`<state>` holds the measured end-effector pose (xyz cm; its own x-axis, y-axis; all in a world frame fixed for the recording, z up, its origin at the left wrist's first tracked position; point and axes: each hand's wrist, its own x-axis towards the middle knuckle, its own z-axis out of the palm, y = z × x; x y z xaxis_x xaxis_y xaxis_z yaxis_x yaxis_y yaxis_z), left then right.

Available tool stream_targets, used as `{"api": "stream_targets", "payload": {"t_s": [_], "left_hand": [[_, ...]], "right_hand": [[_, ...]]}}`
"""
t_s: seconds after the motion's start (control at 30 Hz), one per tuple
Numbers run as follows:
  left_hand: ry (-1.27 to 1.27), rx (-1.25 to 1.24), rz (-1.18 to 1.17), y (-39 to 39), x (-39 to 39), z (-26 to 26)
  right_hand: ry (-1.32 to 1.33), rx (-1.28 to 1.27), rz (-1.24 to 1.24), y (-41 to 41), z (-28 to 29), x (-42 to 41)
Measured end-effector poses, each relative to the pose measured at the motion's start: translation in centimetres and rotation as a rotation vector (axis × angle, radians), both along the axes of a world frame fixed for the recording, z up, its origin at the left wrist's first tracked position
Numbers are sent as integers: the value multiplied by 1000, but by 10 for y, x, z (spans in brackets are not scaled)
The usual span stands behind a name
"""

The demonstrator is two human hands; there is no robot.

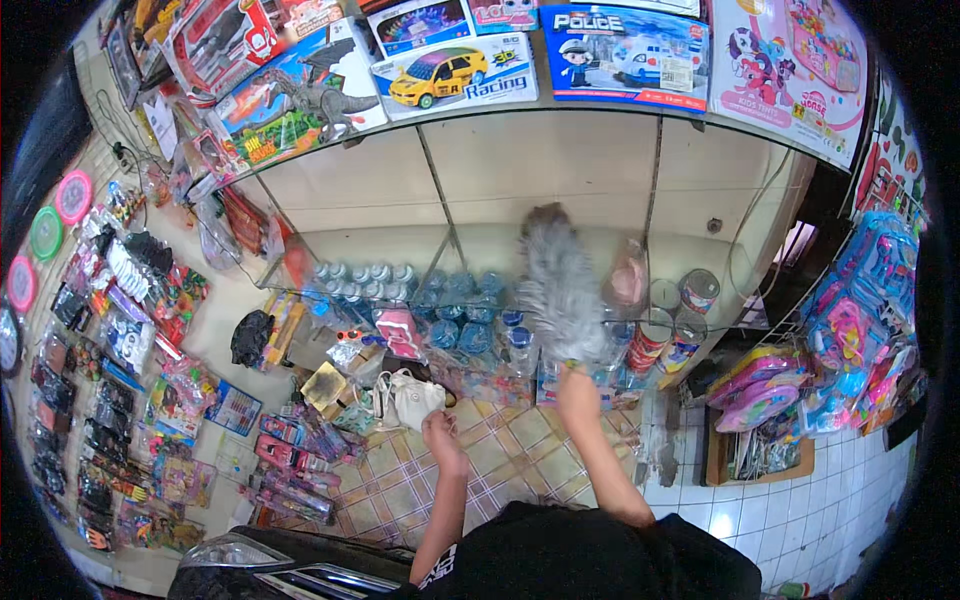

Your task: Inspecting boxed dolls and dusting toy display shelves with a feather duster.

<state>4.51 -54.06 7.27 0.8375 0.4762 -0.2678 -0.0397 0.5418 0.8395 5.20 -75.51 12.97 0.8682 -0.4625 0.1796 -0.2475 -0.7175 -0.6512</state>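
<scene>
A grey fluffy feather duster is held by its handle in my right hand. Its blurred head stretches away from me over the glass shelf, and its darker tip reaches toward the pale back wall. My left hand hangs beside a white cloth bag; I cannot tell whether it touches the bag. Behind the duster, part of the shelf's goods is hidden. Close to it on the left stand clear bottles with blue lids, and on the right a pink wrapped item.
Boxed toys line the shelf above. Blue-tinted bottles and round tins stand below. Hanging packets cover the left wall. Wrapped toys hang at right over a cardboard box. A motorcycle front sits at lower left.
</scene>
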Motion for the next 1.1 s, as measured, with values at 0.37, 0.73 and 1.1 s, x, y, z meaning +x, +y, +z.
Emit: {"api": "stream_targets", "payload": {"t_s": [0.37, 0.73, 1.1], "left_hand": [[-77, 126, -240, 13, 41, 38], [-33, 97, -296, 28, 51, 15], [20, 132, -228, 26, 33, 5]], "right_hand": [[120, 164, 442, 65, 30, 15], [-6, 4, -515, -97, 28, -136], [108, -27, -37, 31, 15, 7]]}}
